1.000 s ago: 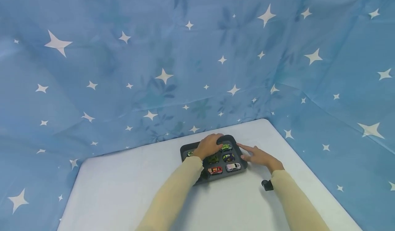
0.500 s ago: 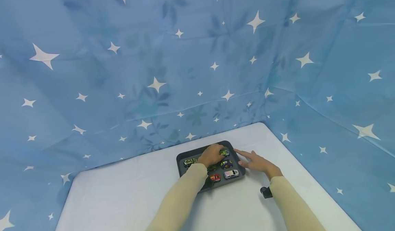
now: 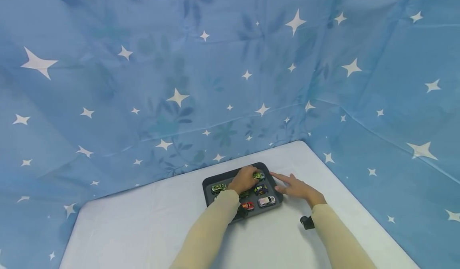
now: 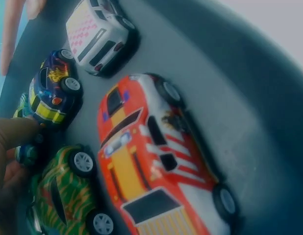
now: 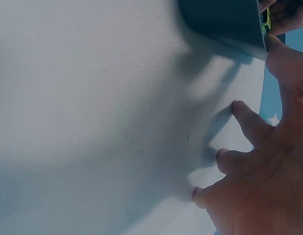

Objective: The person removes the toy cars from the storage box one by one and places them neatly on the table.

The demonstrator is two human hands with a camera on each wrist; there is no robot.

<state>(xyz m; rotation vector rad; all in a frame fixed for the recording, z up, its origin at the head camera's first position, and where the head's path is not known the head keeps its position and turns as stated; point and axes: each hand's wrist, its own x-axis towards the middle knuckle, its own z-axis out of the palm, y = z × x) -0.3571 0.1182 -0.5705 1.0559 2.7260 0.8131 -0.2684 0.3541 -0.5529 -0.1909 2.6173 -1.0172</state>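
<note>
A dark grey tray (image 3: 208, 197) holds several small toy cars. My left hand (image 3: 244, 180) reaches over it, thumb and fingers pinching a green toy car (image 3: 258, 176) in the far right corner. Beside that car sit a dark blue toy car (image 3: 261, 189) and a white one (image 3: 266, 201). A red-orange toy car (image 4: 146, 161) and a green striped toy car (image 4: 68, 191) lie close under my left wrist. My right hand (image 3: 298, 189) has its fingers spread at the tray's right side; its thumb touches the rim, with other fingertips at the white tabletop.
Another green patterned toy car (image 3: 218, 188) stands at the tray's left end, and my left forearm hides part of the tray. The white table (image 3: 143, 225) backs onto a blue star-printed curtain (image 3: 151, 77). A black wrist device (image 3: 307, 222) shows under my right sleeve.
My left hand has drawn back slightly from the far rim and its fingers have come down on the green toy car. The right hand stays at the tray's edge. The head view has shifted a little.
</note>
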